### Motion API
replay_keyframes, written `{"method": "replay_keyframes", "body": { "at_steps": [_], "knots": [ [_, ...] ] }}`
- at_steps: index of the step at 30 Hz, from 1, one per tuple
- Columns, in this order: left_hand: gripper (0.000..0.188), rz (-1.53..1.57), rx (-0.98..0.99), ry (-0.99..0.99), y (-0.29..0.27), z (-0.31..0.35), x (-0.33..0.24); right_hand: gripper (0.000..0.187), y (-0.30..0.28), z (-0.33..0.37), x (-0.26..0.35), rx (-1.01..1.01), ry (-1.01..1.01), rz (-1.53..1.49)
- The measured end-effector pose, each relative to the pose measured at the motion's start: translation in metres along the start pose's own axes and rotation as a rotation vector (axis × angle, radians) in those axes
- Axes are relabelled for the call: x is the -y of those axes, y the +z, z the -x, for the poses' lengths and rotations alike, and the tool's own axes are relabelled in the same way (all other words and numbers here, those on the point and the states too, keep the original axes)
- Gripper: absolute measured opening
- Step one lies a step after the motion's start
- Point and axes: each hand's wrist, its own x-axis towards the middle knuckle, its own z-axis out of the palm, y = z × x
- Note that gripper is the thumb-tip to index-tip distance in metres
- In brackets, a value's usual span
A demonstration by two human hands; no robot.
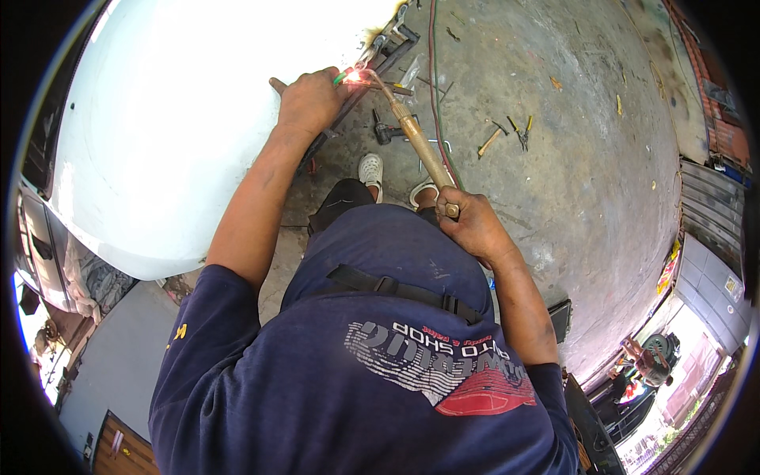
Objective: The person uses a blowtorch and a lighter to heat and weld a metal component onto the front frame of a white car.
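Observation:
My right hand [475, 226] is wrapped round the rear end of a brass-coloured gas torch [425, 150]. The torch reaches forward and left, and its bent tip ends in a bright flame [359, 77] at the edge of a white car panel [174, 150]. Close to the glow, my left hand [310, 103] is closed over that edge. A green piece [341, 78] shows beside its fingers, and a brown stub [276, 85] sticks out on its other side. The fingers hide most of whatever they hold. Scorched dark metal [388, 43] runs along the panel edge beyond the flame.
Paired red and green hoses [434, 71] run across the concrete floor. A power drill [385, 131], a hammer [492, 141] and yellow-handled pliers [522, 132] lie there. My shoes [371, 171] stand below the torch. Far right, another person [651, 366] is near a vehicle.

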Motion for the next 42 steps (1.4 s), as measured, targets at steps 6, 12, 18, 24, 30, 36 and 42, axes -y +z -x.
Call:
{"method": "replay_keyframes", "body": {
  "at_steps": [6,12,18,24,30,36,42],
  "knots": [
    [0.042,-0.042,-0.061,0.008,0.0034,0.001,0.0006,0.015,0.0001,0.0002,0.0001,0.002,0.006,-0.019],
    [0.04,-0.043,-0.038,-0.001,0.0028,0.0,0.0005,0.017,-0.0004,0.0003,-0.0004,-0.001,0.005,-0.011],
    [0.039,-0.045,-0.036,0.001,0.0015,0.0011,0.0014,0.018,-0.0018,-0.0003,-0.0015,0.003,-0.01,-0.004],
    [0.038,-0.057,-0.024,-0.008,0.0021,0.0019,0.0017,0.017,-0.002,0.0,-0.0016,0.006,0.015,-0.005],
    [0.038,-0.038,-0.03,0.002,0.002,0.0014,-0.0011,0.016,-0.0016,-0.0014,-0.001,0.008,0.001,0.003],
    [0.04,-0.049,-0.069,0.022,0.0058,0.0002,0.0005,0.017,-0.0018,-0.0003,-0.0028,-0.003,-0.006,0.005],
    [0.041,-0.035,-0.066,0.025,0.006,-0.0008,0.0008,0.016,-0.0012,-0.0009,-0.0032,0.007,-0.006,0.003]
  ]
}}
